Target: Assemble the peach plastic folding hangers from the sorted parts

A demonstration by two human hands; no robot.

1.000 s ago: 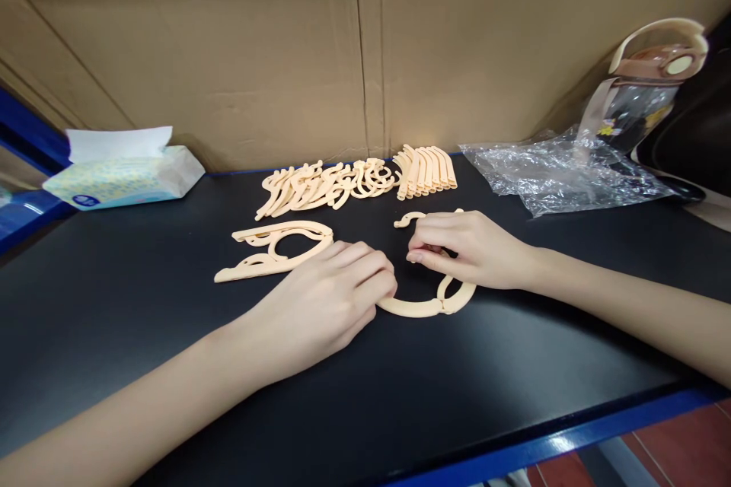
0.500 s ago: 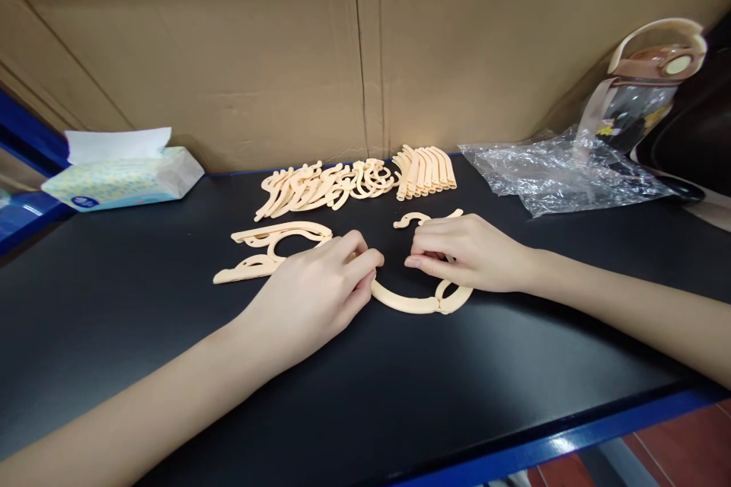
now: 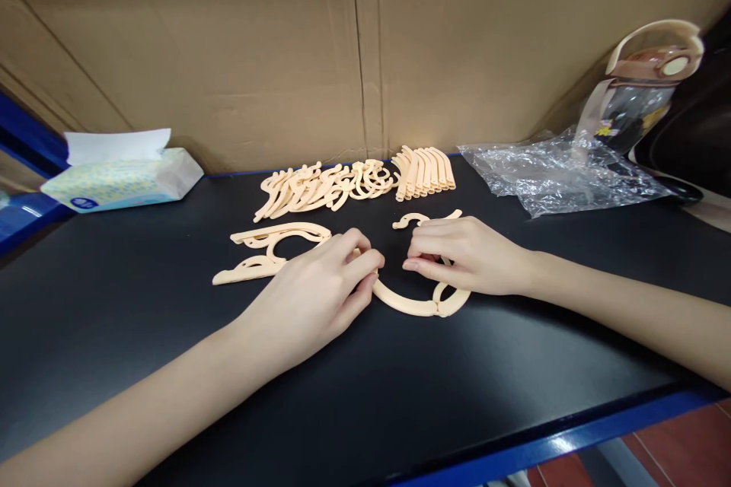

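With its fingers pinched together, my left hand (image 3: 320, 289) grips the left end of a curved beige plastic hanger arm (image 3: 405, 304), which lies low over the black tabletop. That arm meets another curved piece (image 3: 454, 302) at a joint near my right hand. My right hand (image 3: 465, 255) is closed above these pieces, and its curled fingers hide whatever is in them. A small hook (image 3: 410, 220) and a slim arm end (image 3: 454, 214) show just beyond it. A joined, folded beige hanger (image 3: 279, 230) lies left of my left hand, which partly covers it.
Along the back lie a heap of loose beige hooks and arms (image 3: 305, 189) and a row of curved arms (image 3: 426, 171). A tissue pack (image 3: 122, 175) is at the left. Clear plastic bags (image 3: 548, 175) and a bottle (image 3: 643, 103) stand right. Cardboard (image 3: 256, 53) rises behind.
Both hands keep nearly the same pose. The curved arm between them has shifted very slightly; nothing is let go.
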